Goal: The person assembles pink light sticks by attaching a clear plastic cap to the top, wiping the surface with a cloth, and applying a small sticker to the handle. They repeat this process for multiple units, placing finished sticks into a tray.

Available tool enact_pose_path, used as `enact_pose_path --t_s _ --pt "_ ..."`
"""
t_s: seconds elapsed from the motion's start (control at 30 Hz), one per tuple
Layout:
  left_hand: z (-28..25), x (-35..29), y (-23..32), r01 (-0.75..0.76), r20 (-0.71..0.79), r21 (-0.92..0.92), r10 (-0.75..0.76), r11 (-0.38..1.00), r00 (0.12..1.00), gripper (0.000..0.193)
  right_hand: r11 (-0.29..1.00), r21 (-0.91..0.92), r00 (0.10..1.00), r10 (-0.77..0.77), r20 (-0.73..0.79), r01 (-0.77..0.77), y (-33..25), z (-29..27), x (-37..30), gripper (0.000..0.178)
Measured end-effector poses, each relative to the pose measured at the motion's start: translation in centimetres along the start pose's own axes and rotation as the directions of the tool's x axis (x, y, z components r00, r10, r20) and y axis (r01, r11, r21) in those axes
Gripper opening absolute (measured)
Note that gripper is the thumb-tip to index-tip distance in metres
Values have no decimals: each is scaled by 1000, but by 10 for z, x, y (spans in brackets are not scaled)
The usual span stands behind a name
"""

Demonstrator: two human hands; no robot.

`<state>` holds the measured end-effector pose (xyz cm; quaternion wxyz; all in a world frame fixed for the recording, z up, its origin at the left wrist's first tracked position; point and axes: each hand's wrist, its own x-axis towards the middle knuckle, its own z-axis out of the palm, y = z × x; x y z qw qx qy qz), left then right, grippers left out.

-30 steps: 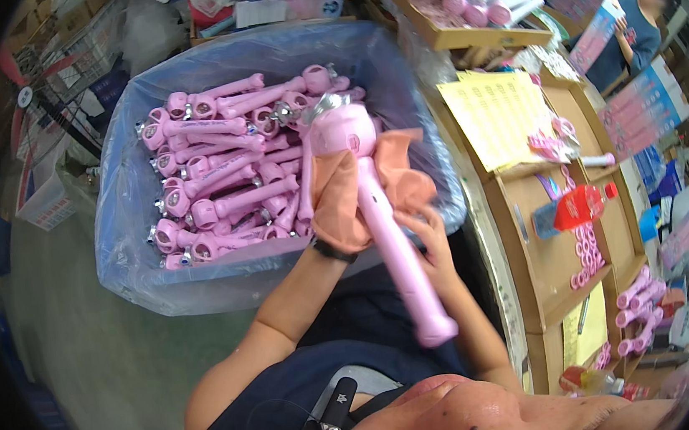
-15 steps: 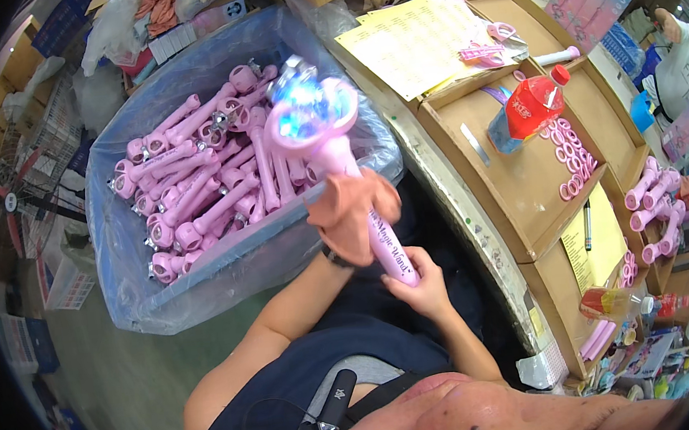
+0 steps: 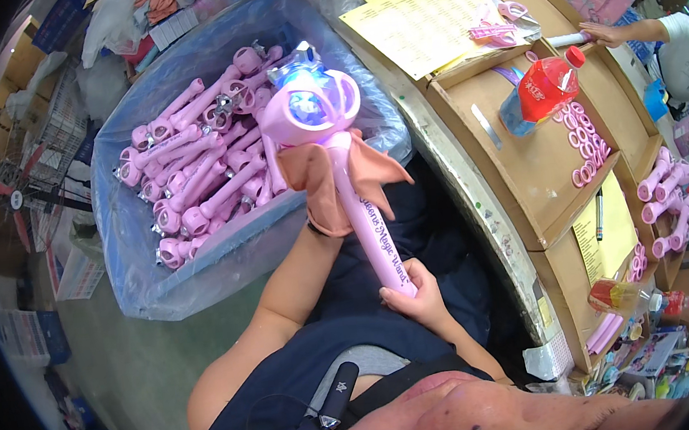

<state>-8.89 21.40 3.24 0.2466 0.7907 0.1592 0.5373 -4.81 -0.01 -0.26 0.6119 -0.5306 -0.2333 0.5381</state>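
A pink toy wand (image 3: 352,189) is held tilted in front of me. Its round openwork head glows blue and purple and has a silvery crown-shaped top. My right hand (image 3: 422,297) grips the lower end of the handle, thumb across it. From the left, my left forearm (image 3: 291,281) reaches up to an orange cloth (image 3: 312,186) bunched around the wand just below its head. This cloth covers the left hand, so its fingers are hidden. Behind the wand, many similar pink wands (image 3: 197,167) lie piled in a large bin (image 3: 202,293) lined with blue plastic.
On the right, a workbench (image 3: 480,230) carries cardboard trays (image 3: 473,164) with a red-labelled bottle (image 3: 546,93), pink rings (image 3: 581,148) and yellow sheets (image 3: 425,22). Several wands (image 3: 668,198) lie farther right. Another person's hand (image 3: 604,32) touches a white rod at the far tray. A fan (image 3: 17,199) stands left.
The wand's head has shifted slightly left and its blurred glow is now sharper. The cloth has moved up and spread around the handle. Another person's hand has come in at far right.
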Motion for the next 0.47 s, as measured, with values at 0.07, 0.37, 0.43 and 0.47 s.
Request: enact_pose_path --t_s 0.07,0.37,0.43,0.47 --pt "4 -9 6 7 109 -54 -2 999 994 35 998 -3 998 67 -19 -68 -8 -5 -2 35" --pt "8 -40 42 25 539 -14 -13 1000 842 11 860 -472 981 -159 113 194 -31 -33 21 44" --pt "-14 -28 67 921 715 -226 -588 319 379 10 889 -376 959 -282 -6 259 -58 -48 28 18" --pt "-14 -16 77 900 712 -199 -574 389 405 10 910 -108 907 -410 -93 400 -74 -54 40 19"
